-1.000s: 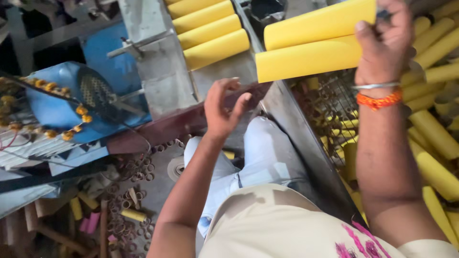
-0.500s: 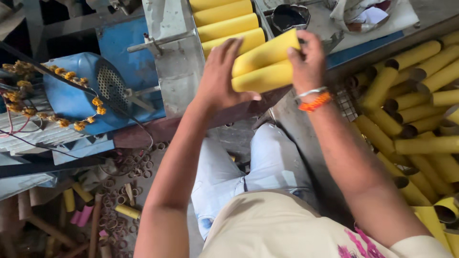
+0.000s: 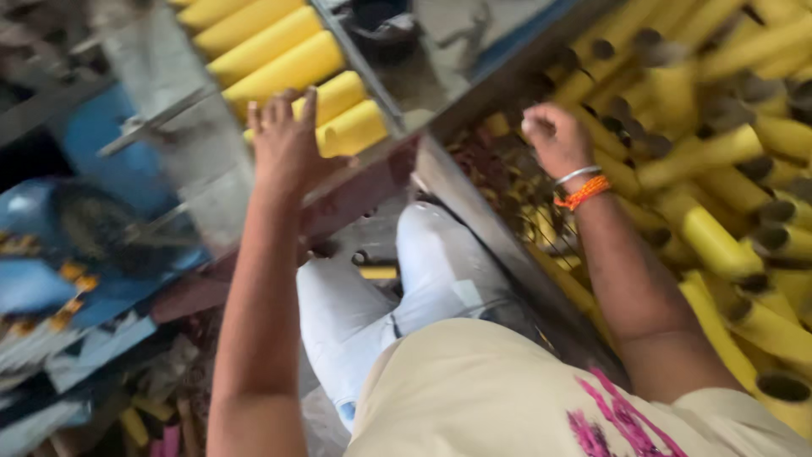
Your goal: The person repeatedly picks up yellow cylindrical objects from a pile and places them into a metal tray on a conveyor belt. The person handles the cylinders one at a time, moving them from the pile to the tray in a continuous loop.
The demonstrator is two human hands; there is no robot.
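Two yellow tubes (image 3: 347, 114) lying side by side at the near end of a row, upper middle of the frame, on a slanted grey metal tray (image 3: 207, 190). More of the same row (image 3: 262, 38) stacked behind them toward the top edge.

Left hand (image 3: 286, 148) spread flat, fingers up and apart, palm set against the left ends of those two nearest tubes; gripping nothing, and blur hides whether skin truly meets cardboard. Right hand (image 3: 554, 135) curled into a loose fist at centre right, above a loose heap of yellow tubes (image 3: 710, 237); nothing visibly held, though a small thing inside the fist cannot be ruled out. Silver bangle and orange thread (image 3: 579, 188) on that wrist.

Judged from this: the squaring-up step, tube ends being pushed level in the row. Another pick from the heap would call for an opened right hand and a clean grasp around one tube's body, then a carry leftward across the steel edge (image 3: 482, 220) between heap and tray.

Further out: a dark round container (image 3: 381, 25) at the top; a blue machine (image 3: 51, 279), badly smeared, at the left; white trousers (image 3: 355, 322) and a cream shirt (image 3: 474, 389) low in the frame; scraps and short yellow pieces (image 3: 135, 423) on the floor, lower left. In the way: that steel edge, and the tangle of crossed tubes in the heap.
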